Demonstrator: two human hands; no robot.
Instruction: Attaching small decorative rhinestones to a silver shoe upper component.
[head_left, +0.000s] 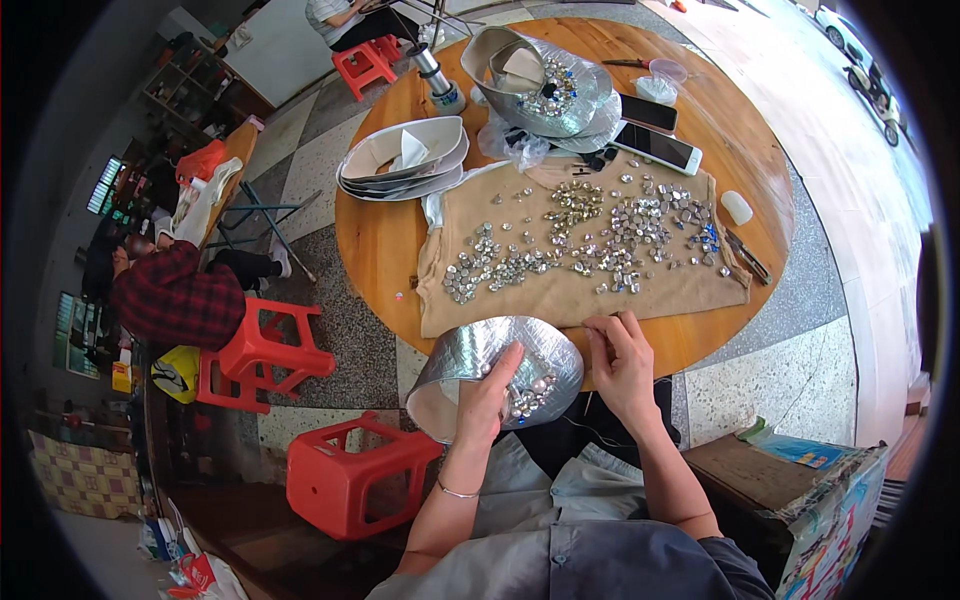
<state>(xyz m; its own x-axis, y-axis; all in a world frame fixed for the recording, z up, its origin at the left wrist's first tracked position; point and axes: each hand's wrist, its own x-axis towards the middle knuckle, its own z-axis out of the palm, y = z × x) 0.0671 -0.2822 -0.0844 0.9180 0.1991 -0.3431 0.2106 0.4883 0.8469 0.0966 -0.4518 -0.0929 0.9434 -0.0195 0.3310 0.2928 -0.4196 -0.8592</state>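
Near table edge (pixel 600 372): perhaps pinching right hand (pixel 620 362)

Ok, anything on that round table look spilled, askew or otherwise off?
Nothing stands out. The beads are scattered loose, but they stay on the tan cloth. The left hand steadies the silver hat; the right hand rests at the cloth's near edge.

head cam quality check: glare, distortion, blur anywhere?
Head view: strong fisheye, round table rim bends, corners vignetted black; glare on the silver hat under the left hand and on the sunlit floor top right; right hand and gems sharp.
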